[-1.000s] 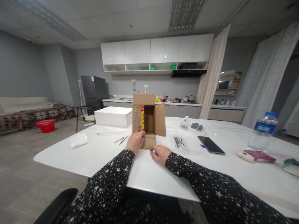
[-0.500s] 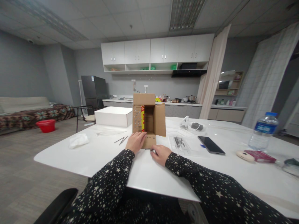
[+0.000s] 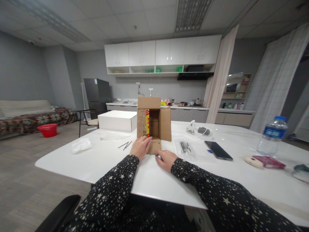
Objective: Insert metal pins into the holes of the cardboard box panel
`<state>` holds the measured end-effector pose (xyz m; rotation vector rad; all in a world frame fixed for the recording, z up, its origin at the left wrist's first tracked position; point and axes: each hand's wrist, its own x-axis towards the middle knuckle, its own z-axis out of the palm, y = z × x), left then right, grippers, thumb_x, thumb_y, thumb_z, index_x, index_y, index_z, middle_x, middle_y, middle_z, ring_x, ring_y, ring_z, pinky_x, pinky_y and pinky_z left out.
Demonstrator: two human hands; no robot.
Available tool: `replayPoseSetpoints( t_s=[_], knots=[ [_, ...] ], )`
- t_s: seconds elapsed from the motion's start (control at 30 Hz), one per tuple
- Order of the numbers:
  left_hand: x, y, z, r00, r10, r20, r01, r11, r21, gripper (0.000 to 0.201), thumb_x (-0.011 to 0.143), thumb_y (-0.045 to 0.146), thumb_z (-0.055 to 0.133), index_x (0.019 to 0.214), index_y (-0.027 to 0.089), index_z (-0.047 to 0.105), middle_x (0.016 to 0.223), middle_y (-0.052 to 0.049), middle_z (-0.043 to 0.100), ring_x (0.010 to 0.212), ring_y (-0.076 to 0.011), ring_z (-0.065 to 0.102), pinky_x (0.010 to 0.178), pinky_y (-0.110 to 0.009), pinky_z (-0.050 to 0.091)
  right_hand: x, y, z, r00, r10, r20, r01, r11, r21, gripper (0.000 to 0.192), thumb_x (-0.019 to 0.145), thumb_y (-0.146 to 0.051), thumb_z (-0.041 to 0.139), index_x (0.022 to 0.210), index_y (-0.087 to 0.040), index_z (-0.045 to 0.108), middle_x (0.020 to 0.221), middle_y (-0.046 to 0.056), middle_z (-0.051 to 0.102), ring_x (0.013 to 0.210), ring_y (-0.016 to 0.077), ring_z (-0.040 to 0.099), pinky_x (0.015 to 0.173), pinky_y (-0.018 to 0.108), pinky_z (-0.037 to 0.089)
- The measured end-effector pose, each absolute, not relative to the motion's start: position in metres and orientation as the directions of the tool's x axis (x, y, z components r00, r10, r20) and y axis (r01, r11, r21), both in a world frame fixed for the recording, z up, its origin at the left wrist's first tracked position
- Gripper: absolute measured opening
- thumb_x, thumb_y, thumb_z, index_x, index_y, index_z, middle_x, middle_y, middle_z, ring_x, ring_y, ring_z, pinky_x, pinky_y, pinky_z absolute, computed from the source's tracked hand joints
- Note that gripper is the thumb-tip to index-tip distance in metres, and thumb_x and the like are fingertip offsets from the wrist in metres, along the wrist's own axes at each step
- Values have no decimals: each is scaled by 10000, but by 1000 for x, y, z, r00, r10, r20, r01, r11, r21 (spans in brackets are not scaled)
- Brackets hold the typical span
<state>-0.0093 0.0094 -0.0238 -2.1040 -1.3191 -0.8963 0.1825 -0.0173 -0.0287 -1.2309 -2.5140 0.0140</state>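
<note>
Standing open at twelve o'clock, a cardboard box (image 3: 165,125) has the left hand (image 3: 141,146) bent over its front flap (image 3: 155,149), the right hand (image 3: 166,159) curled at that flap's edge, any grip unclear. Red writing on its yellow tape (image 3: 147,122) and white on the two-o'clock bottle (image 3: 273,132) looks blurred.

Dimmish, flat indoor light; can't tell main source. Ceiling fixture (image 3: 193,14) reads grey. White box (image 3: 117,119) top brightest; tiny glare spots on glossy table (image 3: 108,164). Cardboard box (image 3: 154,124) interior shadowed, dark under table edge. Wide-angle stretch: right curtain (image 3: 272,64) leans, my right sleeve (image 3: 229,196) balloons. Floor (image 3: 19,180) smeary, bottle label (image 3: 273,132) soft; my left hand (image 3: 140,147), right hand (image 3: 167,160) softish too.
</note>
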Motion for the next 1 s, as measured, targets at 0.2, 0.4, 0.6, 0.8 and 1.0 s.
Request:
replayPoseSetpoints(
  t_s=[0.2,0.4,0.6,0.8,1.0],
  knots=[
    [-11,9,-23,273,620,736,924,-382,-21,330,968,305,349,1069,183,638,919,-65,629,861,-172,589,778,-319,447,183,-19,-27,-567,771,288,767,622,-155,239,889,-291,430,1032,-206,602,960,55,674,862,170,599,715,262,358],
    [-12,10,-24,279,656,701,921,-390,-1,261,945,263,405,1077,199,620,952,-65,619,856,-175,592,770,-318,446,183,-19,-27,-562,779,278,773,615,-158,239,891,-291,434,1042,-211,601,948,48,670,851,166,594,707,262,354],
    [-11,8,-22,248,661,708,911,-407,61,134,921,225,439,995,191,546,941,-39,637,881,-181,598,770,-317,437,183,-17,-29,-568,769,293,760,627,-170,245,885,-293,441,1039,-198,606,944,52,673,860,166,592,732,261,359],
    [-11,6,-20,250,670,699,917,-396,51,108,913,229,454,912,200,559,909,-37,635,859,-179,591,758,-314,431,183,-19,-27,-567,774,282,767,621,-162,231,888,-285,442,1034,-204,602,951,50,674,863,163,594,718,258,356],
    [-12,6,-22,266,697,666,928,-373,19,141,899,227,468,916,202,606,942,-59,623,901,-196,581,780,-334,436,184,-20,-27,-567,771,290,767,622,-156,231,886,-287,439,1030,-208,602,953,48,675,853,166,598,704,260,355]
  ],
)
